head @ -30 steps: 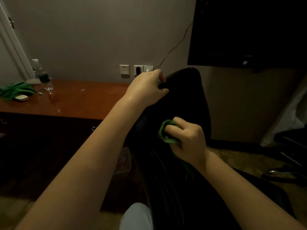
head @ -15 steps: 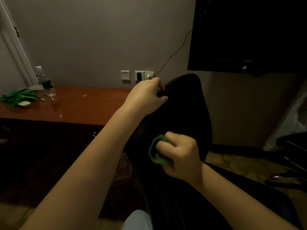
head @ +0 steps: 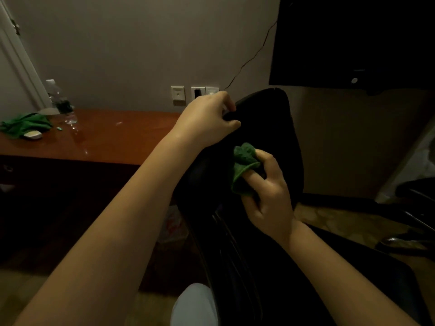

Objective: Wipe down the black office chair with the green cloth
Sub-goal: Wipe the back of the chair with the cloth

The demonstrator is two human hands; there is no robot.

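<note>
I am wiping the backrest of the black office chair [head: 270,137], which is standing directly in front of me. My left hand [head: 207,116] is gripping the backrest's top edge, fingers curled over it, bracing the chair. My right hand [head: 268,189] is gripping the bunched green cloth [head: 244,168] and pressing it against the backrest face, just below the left hand.

Judged step: upper backrest in progress; the seat and lower parts are probably outstanding. The next stroke is calling for even pressure across the face while the left hand is resisting any swivel.

A dark wall screen [head: 353,38] is hanging above right. A wooden desk [head: 106,135] is standing beside the chair on the left, carrying a second green cloth [head: 23,124] and a water bottle [head: 58,100] at its far end. Nothing is obstructing the backrest except my own left hand, which is covering part of the top edge.
</note>
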